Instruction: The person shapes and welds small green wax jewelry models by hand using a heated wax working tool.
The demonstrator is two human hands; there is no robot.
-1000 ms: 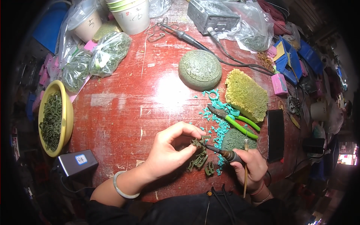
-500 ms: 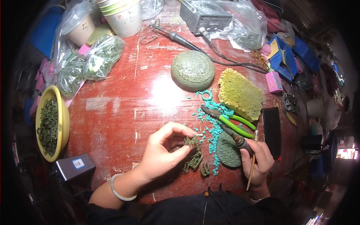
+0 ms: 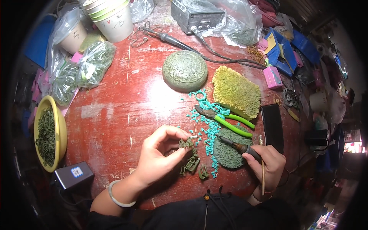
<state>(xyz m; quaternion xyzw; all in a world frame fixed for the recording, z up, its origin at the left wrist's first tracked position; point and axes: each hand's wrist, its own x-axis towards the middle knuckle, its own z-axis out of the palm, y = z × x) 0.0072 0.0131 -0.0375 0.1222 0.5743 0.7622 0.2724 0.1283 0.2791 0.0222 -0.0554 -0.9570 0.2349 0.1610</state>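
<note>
My left hand (image 3: 159,153) pinches a small olive-green openwork piece (image 3: 186,143) between thumb and fingertips; it looks like a wax ring model. Similar pieces (image 3: 192,163) lie on the table just below those fingertips. In my right hand (image 3: 270,165) is a dark pen-shaped hot tool (image 3: 239,147), like a wax pen, its thin tip pointing left over a rough dark green pad (image 3: 226,157). A slim brush-like stick (image 3: 263,168) is tucked between the same fingers. Turquoise bits (image 3: 211,142) are scattered between my hands, with green-handled pliers (image 3: 232,125) lying across some of them.
A yellow-green sponge block (image 3: 235,92) and a round green mound (image 3: 184,71) sit beyond. A grey control box (image 3: 197,17) trails cables to the right. A dark phone-like slab (image 3: 272,128) lies right. At left stand a yellow bowl (image 3: 61,134) and a small box (image 3: 74,175).
The view has shifted slightly, moving the whole scene left. My right hand has tilted the pen tool flatter, its tip lower over the green pad. My left hand keeps its pinch.
</note>
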